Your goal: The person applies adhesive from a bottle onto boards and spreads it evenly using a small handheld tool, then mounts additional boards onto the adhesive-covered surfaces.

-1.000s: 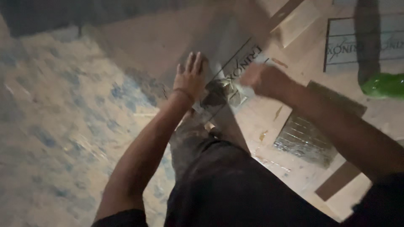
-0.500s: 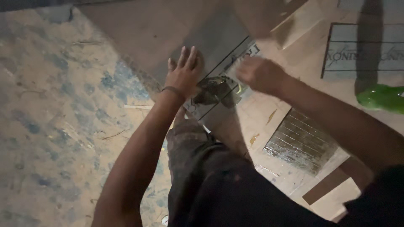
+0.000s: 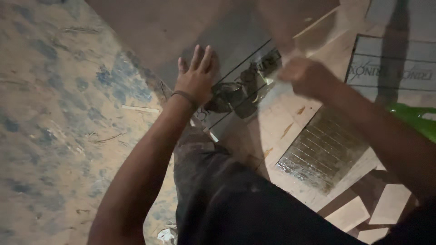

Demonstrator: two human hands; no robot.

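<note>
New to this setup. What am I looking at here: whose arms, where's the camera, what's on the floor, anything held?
There is no machine here: a person works with two bare hands, and the single picture comes from a camera on that person's head, looking down past their dark-clothed knee.

The left hand, with a thin band at the wrist, lies flat with fingers spread on a large grey tile. The right hand is blurred and closed into a loose fist just beyond the tile's printed edge; whether its grip holds something cannot be told.

Around them: a rough, blue-stained floor on the left, flattened cardboard under the work, a shiny ribbed grey piece on it, a green object at the right edge, and pale offcuts at lower right.
</note>
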